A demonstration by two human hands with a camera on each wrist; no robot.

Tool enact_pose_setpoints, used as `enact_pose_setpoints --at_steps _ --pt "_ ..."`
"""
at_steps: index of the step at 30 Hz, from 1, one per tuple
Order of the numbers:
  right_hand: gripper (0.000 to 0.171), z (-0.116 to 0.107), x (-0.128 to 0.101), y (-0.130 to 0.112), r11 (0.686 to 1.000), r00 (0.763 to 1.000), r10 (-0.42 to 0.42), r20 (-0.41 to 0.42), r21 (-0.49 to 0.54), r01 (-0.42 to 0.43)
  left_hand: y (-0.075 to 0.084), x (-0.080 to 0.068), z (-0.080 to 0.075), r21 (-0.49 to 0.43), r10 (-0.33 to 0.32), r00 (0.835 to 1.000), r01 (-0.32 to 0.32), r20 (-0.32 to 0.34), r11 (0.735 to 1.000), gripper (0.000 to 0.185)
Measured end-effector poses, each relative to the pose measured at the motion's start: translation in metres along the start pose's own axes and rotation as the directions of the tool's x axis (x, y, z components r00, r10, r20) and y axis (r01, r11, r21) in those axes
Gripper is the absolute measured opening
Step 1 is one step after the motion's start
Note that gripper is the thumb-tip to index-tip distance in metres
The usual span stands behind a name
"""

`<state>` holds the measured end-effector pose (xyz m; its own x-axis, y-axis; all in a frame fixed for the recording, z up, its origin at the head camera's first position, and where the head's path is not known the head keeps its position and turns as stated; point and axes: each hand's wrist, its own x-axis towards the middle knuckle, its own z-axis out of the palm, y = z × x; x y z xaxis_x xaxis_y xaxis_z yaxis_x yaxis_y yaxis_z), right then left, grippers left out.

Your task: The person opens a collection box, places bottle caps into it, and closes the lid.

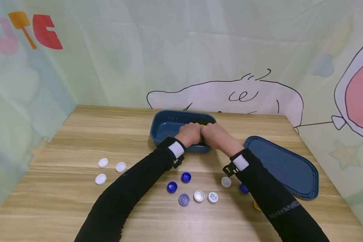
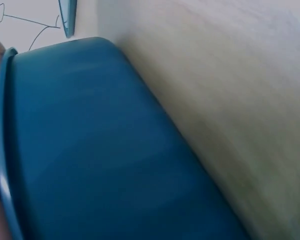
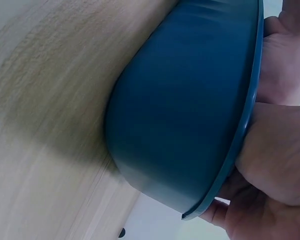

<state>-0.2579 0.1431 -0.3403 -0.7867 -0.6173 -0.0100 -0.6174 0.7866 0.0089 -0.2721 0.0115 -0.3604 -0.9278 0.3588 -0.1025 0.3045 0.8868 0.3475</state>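
From the head view, both hands, left hand (image 1: pixel 190 133) and right hand (image 1: pixel 215 135), meet knuckle to knuckle over the blue tub (image 1: pixel 169 126) at the table's (image 1: pixel 78 141) 12 o'clock, fingers curled around something yellow (image 1: pixel 202 126). The left wrist view shows only the tub's outer wall. The right wrist view alone shows fingers (image 3: pixel 277 150) curled over its rim.

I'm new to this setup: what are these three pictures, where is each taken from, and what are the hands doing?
No machine here: a person works with bare hands. The large picture comes from a head camera; the other two from wrist cameras, showing the blue tub's outer wall up close. Left hand and right hand meet over the blue tub, fingers curled; something small and yellow shows between them, but who holds it is unclear. On the wooden table lie the tub's lid and scattered bottle caps, white and blue.
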Motion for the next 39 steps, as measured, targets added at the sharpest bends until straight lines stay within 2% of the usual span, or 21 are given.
enact_pose_setpoints --at_steps 9,15,21,23,25,28,33,39 --pt "0.024 -0.002 0.001 0.001 0.999 0.999 0.033 0.021 -0.021 -0.033 0.005 0.002 0.004 -0.001 -0.042 0.999 0.042 -0.014 0.999 0.019" --pt "0.023 -0.003 -0.001 0.002 0.999 0.999 0.033 0.012 0.032 -0.033 0.005 0.001 0.006 -0.021 -0.052 0.999 0.052 0.009 0.998 0.025" --pt "0.023 -0.011 -0.008 0.004 0.997 0.990 -0.032 -0.137 0.068 0.041 0.003 -0.002 0.003 -0.022 -0.060 0.998 0.061 0.031 0.998 0.018" --pt "0.019 -0.015 -0.015 0.004 0.996 0.983 -0.038 -0.179 0.076 0.053 0.003 -0.004 0.000 -0.029 -0.060 0.997 0.061 0.038 0.998 0.016" --pt "0.014 -0.020 -0.024 0.004 0.994 0.980 -0.018 -0.200 0.106 0.040 0.003 -0.007 -0.005 -0.029 -0.054 0.998 0.055 0.044 0.998 0.022" --pt "0.010 -0.027 -0.040 0.002 0.990 0.973 0.004 -0.229 0.140 0.029 0.003 -0.013 -0.014 -0.030 -0.055 0.997 0.056 0.052 0.998 0.033" --pt "0.012 -0.029 -0.064 -0.003 0.988 0.967 -0.018 -0.255 0.146 0.057 -0.001 -0.028 -0.034 -0.070 -0.039 0.999 0.040 0.012 0.997 0.036" --pt "0.017 -0.026 -0.089 -0.010 0.976 0.980 -0.038 -0.197 0.204 0.079 0.002 -0.069 -0.047 -0.220 0.046 0.996 -0.063 -0.081 0.973 0.024"
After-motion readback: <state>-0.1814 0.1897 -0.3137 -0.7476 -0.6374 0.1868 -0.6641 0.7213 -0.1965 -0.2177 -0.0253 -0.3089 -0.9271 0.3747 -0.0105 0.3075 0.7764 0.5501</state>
